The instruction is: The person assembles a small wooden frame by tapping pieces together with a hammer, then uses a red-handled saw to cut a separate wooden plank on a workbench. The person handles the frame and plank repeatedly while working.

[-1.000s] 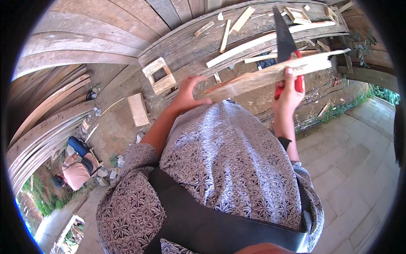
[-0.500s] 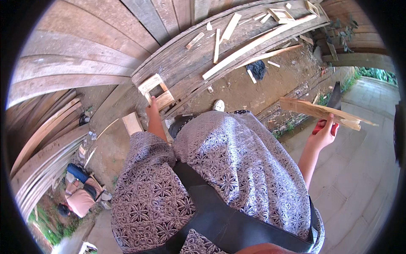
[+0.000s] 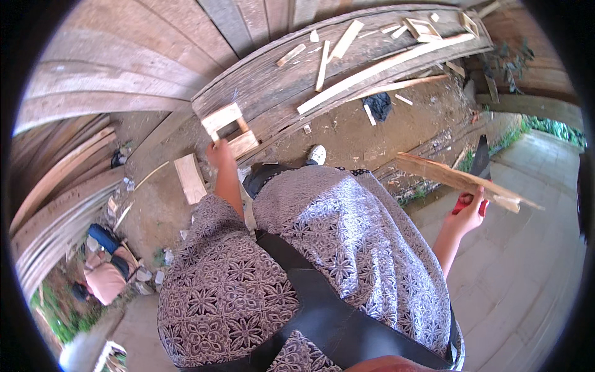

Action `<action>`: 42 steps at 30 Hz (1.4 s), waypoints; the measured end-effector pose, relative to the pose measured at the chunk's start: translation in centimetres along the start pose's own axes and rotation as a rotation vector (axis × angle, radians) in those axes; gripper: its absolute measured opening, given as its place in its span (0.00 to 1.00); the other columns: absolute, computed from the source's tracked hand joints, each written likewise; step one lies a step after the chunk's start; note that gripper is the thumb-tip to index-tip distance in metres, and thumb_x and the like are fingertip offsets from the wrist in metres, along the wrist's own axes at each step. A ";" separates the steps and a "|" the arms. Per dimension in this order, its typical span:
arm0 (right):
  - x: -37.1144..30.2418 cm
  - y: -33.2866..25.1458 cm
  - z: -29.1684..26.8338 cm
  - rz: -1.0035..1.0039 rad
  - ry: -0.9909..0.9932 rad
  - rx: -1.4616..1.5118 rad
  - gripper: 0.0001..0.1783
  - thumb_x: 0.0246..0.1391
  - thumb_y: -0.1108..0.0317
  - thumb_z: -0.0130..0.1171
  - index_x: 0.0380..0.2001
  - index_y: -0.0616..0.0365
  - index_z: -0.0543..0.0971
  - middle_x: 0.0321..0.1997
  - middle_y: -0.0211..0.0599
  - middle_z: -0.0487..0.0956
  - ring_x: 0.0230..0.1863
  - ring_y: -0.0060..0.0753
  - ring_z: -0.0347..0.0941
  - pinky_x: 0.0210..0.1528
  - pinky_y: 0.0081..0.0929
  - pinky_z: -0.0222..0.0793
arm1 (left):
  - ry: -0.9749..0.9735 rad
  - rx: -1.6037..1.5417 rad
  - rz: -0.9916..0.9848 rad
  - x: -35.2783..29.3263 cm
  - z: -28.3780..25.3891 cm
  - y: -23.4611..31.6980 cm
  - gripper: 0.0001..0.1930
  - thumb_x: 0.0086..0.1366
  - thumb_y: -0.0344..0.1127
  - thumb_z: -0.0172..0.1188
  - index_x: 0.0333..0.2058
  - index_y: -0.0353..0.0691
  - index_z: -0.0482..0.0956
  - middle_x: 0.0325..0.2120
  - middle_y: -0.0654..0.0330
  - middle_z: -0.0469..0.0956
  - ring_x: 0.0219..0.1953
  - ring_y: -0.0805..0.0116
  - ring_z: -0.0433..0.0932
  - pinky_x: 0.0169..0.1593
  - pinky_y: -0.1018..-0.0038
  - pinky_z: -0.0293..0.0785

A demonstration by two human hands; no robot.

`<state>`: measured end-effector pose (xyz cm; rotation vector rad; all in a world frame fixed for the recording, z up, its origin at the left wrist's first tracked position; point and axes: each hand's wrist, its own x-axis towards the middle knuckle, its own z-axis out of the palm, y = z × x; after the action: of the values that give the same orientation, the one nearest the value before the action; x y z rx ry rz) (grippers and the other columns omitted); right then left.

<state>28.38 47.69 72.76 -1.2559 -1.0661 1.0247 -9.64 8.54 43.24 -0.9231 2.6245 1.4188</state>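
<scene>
My left hand is closed on the near corner of a small wooden frame, which rests at the left end of a plank bench. Part of its grip is hidden by the hand itself. Out to the right, my right hand is closed round the red handle of a handsaw and also holds a rough, split wooden board. The board crosses in front of the saw and covers part of the blade.
Wood strips, offcuts and small frames lie along the bench. Below it are dirt ground and a dark cloth or bag. A short board is beside my left forearm. Another person is at the lower left, near stacked planks.
My right hand, with the saw and board, has shifted a little left and down in the picture. My left hand stays at the frame's near corner, and the whole view has tilted slightly.
</scene>
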 end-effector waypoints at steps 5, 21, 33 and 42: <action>-1.0 -0.2 0.7 0.021 -0.056 -0.009 0.25 0.59 0.71 0.64 0.60 0.55 0.75 0.26 0.20 0.72 0.20 0.12 0.59 0.25 0.13 0.59 | -0.440 -0.485 -0.046 -1.3 6.0 4.2 0.26 0.54 0.30 0.68 0.52 0.29 0.73 0.41 0.52 0.79 0.38 0.65 0.79 0.43 0.68 0.76; -4.9 0.5 4.4 0.181 -0.225 0.088 0.22 0.58 0.70 0.66 0.55 0.61 0.76 0.25 0.22 0.73 0.22 0.14 0.63 0.29 0.18 0.64 | -1.309 -0.220 1.022 -17.8 16.5 16.9 0.32 0.66 0.55 0.61 0.58 0.36 0.70 0.55 0.46 0.73 0.58 0.52 0.72 0.60 0.61 0.68; -5.4 1.7 13.6 0.146 -0.431 -0.030 0.12 0.63 0.63 0.60 0.41 0.61 0.80 0.20 0.26 0.74 0.18 0.14 0.63 0.20 0.16 0.58 | -1.213 0.317 0.866 -16.8 -0.5 11.9 0.36 0.47 0.53 0.74 0.50 0.38 0.73 0.45 0.42 0.78 0.49 0.43 0.77 0.52 0.56 0.72; -3.4 3.0 7.3 0.033 -0.399 -0.138 0.17 0.64 0.59 0.58 0.42 0.67 0.79 0.33 0.36 0.84 0.21 0.11 0.64 0.20 0.13 0.58 | -0.859 0.525 0.982 -5.2 2.2 5.4 0.28 0.44 0.42 0.73 0.43 0.37 0.73 0.40 0.45 0.79 0.45 0.43 0.78 0.48 0.54 0.75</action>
<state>20.54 45.99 69.73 -1.2083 -1.4451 1.2790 -8.65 14.95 47.54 0.9360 2.4540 0.7379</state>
